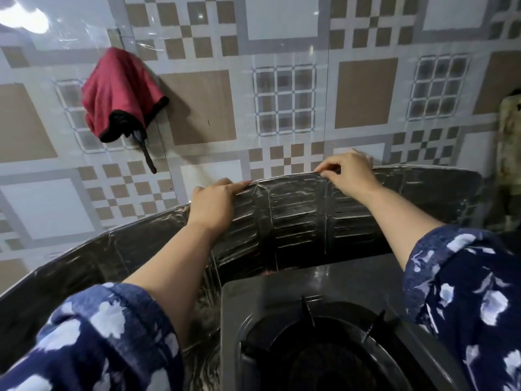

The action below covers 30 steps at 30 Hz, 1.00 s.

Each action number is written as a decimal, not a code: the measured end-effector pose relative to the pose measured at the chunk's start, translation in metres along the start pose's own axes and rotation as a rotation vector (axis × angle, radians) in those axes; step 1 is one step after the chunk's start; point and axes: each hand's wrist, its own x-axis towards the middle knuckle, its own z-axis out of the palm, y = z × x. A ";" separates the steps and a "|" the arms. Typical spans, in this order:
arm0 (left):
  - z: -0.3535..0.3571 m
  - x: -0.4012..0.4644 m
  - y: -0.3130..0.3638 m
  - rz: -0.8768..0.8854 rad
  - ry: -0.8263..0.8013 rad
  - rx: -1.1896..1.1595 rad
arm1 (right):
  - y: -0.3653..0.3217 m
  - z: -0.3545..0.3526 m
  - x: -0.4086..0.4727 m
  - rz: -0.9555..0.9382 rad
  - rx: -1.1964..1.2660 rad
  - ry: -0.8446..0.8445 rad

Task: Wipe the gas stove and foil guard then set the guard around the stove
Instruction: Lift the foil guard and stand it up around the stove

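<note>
**Both hands on the guard's top edge, its length running left to right behind the stove**

At the far left the foil guard (293, 215) bends forward in a wing that runs down past the left sleeve (93, 340), alongside the stove's left side. Above it a red cloth (118, 94) hangs on the tiled wall (197, 108).

The left hand (214, 204) holds the guard's top rim, fingers curled over the edge. The right hand (348, 172) pinches the same rim further right.

The guard's middle panel stands upright between the wall and the back of the gas stove (318, 328), just beyond the burner. Its right end reaches toward the corner, a little higher than the left. Settling it looks like a matter of lowering and squaring that long edge, with both hands equally near.
</note>
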 end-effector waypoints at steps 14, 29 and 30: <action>-0.027 0.000 0.002 -0.048 -0.212 -0.135 | -0.106 0.054 -0.018 -0.243 0.032 -0.031; -0.059 -0.021 -0.016 -0.372 -0.231 0.150 | -0.119 0.046 -0.006 -0.191 -0.203 -0.099; -0.056 -0.020 -0.016 -0.395 -0.245 0.137 | -0.121 0.047 -0.008 -0.191 -0.204 -0.095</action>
